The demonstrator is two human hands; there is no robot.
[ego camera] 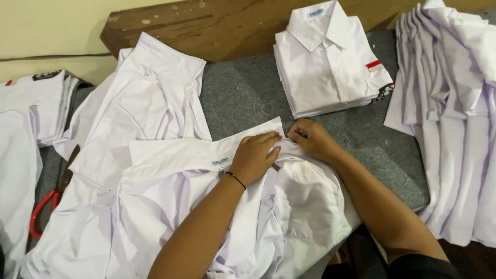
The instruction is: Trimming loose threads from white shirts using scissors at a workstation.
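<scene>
White collar (206,150) pinched, seemingly, by curled fingers (268,140).

Scissors (44,206) mostly under shirts; fingertips (292,135) perhaps tucked under collar (206,150).

Left hand (254,156), right hand (312,138) meeting, fingers apparently pinching.

Thin black bracelet (236,180), left wrist
</scene>
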